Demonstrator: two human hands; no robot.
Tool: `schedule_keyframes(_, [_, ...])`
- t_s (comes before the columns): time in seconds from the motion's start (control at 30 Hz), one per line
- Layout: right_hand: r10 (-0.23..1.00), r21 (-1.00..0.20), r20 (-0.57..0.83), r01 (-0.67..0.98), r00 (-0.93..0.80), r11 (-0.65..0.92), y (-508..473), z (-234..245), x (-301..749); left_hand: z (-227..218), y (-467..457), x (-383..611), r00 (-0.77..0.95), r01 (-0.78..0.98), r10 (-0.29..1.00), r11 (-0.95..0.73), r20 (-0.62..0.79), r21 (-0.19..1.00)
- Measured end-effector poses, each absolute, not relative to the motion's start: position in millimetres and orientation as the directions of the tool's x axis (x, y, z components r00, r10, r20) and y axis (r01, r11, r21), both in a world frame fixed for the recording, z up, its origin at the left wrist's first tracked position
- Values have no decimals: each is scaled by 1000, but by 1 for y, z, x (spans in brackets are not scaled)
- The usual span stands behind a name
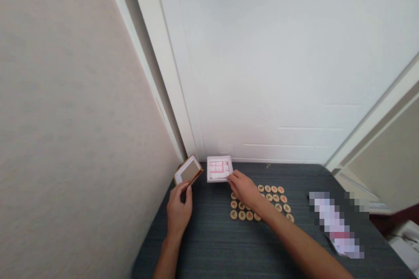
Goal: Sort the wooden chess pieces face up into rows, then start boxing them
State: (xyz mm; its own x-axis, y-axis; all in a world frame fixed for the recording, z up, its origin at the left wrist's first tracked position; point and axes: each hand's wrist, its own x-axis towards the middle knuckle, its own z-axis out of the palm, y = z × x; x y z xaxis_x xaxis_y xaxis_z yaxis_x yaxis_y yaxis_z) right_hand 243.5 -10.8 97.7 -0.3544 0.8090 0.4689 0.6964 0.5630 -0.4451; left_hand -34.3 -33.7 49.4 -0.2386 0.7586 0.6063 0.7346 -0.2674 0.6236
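Note:
My left hand [178, 210] is closed on the lower edge of a small box lid [188, 171], brown-rimmed with a tan and white inside, tilted up near the left wall. My right hand [242, 188] reaches forward and its fingertips pinch the right edge of a white box tray [218, 168] that holds a folded sheet with red lines. Several round wooden game pieces [273, 198] with red or dark marks lie in rows on the dark table [209, 239], just right of and under my right hand.
A pixelated flat object [337, 222] lies at the table's right side. A beige wall runs along the left and a white door stands behind the table's far edge. A white item [407, 237] sits beyond the right edge.

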Motion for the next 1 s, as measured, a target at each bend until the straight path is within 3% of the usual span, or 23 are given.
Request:
schedule_keyframes(0.13, [841,-443,446,741,-305,504,-47,83,314,44,-17,-10,-63,856,779,-279,624,435])
schedule_keyframes(0.3, [867,-503,492,786,-83,361,-125,46,392,39,-2,19,13,936,801,-220,599,275])
schedule_keyframes(0.4, [848,-495,529,821,23,286,-163,17,404,37,4,27,35,943,827,-214,562,255])
schedule_keyframes(0.57, [775,-404,633,855,3,327,-186,-12,401,30,10,20,85,927,807,-279,584,251])
schedule_keyframes(0.7, [746,-372,666,872,11,320,-187,-18,400,17,11,-1,190,881,802,-393,566,262])
schedule_keyframes(1.0, [736,-377,671,896,89,236,-188,-18,417,-4,5,-39,252,854,848,-422,467,304])
